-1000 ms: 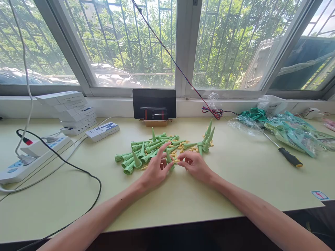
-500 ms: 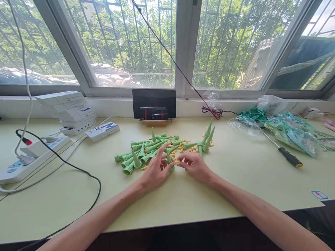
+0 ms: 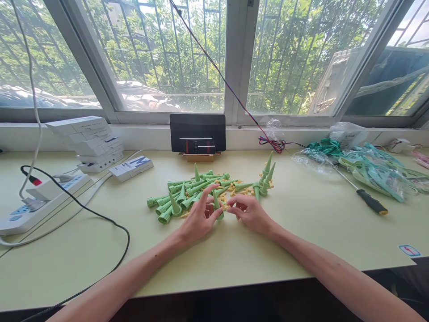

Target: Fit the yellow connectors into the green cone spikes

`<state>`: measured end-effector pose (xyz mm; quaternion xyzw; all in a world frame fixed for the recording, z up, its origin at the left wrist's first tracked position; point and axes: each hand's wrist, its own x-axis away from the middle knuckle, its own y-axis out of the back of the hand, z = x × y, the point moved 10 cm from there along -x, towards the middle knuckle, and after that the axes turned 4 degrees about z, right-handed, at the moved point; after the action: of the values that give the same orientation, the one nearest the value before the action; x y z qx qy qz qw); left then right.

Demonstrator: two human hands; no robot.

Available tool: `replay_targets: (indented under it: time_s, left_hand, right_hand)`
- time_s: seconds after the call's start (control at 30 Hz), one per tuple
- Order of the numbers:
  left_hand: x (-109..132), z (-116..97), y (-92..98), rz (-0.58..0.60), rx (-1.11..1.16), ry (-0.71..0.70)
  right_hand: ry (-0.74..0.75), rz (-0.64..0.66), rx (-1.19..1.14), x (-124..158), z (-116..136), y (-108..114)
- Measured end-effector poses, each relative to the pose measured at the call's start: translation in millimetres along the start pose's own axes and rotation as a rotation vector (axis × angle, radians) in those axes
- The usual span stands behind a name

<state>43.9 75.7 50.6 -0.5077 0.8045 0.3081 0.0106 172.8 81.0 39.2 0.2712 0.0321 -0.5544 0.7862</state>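
Between the thumb and fingers of my left hand (image 3: 198,221) a green plastic cone spike (image 3: 216,201) stands upright, its tip pointing up. My right hand (image 3: 248,212) pinches a small yellow peg (image 3: 225,208) against the side of that spike; how deep the peg sits I cannot tell. Behind and left of my hands lies a pile of green spikes (image 3: 164,209), some upright, most on their sides. Small loose yellow pegs (image 3: 234,189) are scattered among them. Right of the pile, several upright spikes (image 3: 267,181) carry yellow pegs at their sides.
A screwdriver (image 3: 371,201) and plastic-bagged green parts (image 3: 372,167) lie to the right. A dark tablet (image 3: 197,125) with a phone leans at the back. White boxes (image 3: 95,141), a power strip (image 3: 72,190) and a black cable (image 3: 110,220) occupy the left.
Almost nothing differs. Both hands stay at the same spike and peg, with only a very slight shift of the right hand.
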Motion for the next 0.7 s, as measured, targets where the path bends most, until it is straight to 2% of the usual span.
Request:
replay_targets:
  time_s: [0.7]
  left_hand:
    - [-0.8, 0.6, -1.8, 0.029, 0.002, 0.016]
  right_hand:
    - [0.037, 0.002, 0.077, -1.1, 3.4, -1.1]
